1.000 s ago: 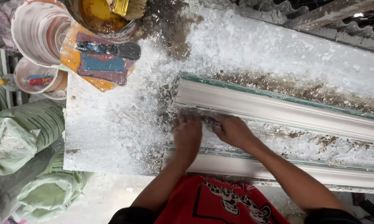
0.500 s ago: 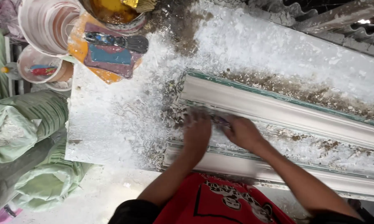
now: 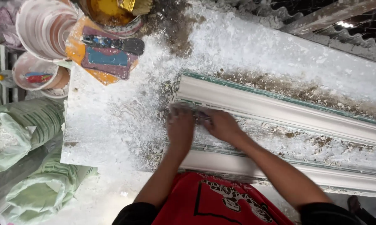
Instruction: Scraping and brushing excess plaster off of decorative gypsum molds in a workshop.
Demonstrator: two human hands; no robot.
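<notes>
A long white plaster moulding [image 3: 279, 108] lies in a green-edged mould [image 3: 246, 89] on a plaster-splattered white bench [image 3: 109, 125]. Both my hands press on the moulding's left end, side by side. My left hand [image 3: 180, 125] lies flat with fingers together on the wet plaster. My right hand [image 3: 221, 124] rests just to its right, fingers pointing left. Something small and dark shows between the fingertips, blurred, so I cannot tell whether either hand holds it. A second white moulding strip [image 3: 279, 171] runs along the bench's near edge.
At the bench's far left corner are stacked white plaster-coated buckets [image 3: 42, 27], a yellow bucket with a brush [image 3: 111, 10], a black-bladed scraper [image 3: 113, 43] on an orange board, and a small bowl [image 3: 36, 75]. Pale green sacks [image 3: 25, 137] pile up at the left. Corrugated sheet [image 3: 338, 25] lies beyond the bench.
Both hands have stayed at the moulding's left end, shifting slightly along it as they rub. The camera view has drifted, so the bench and buckets sit a little differently in frame.
</notes>
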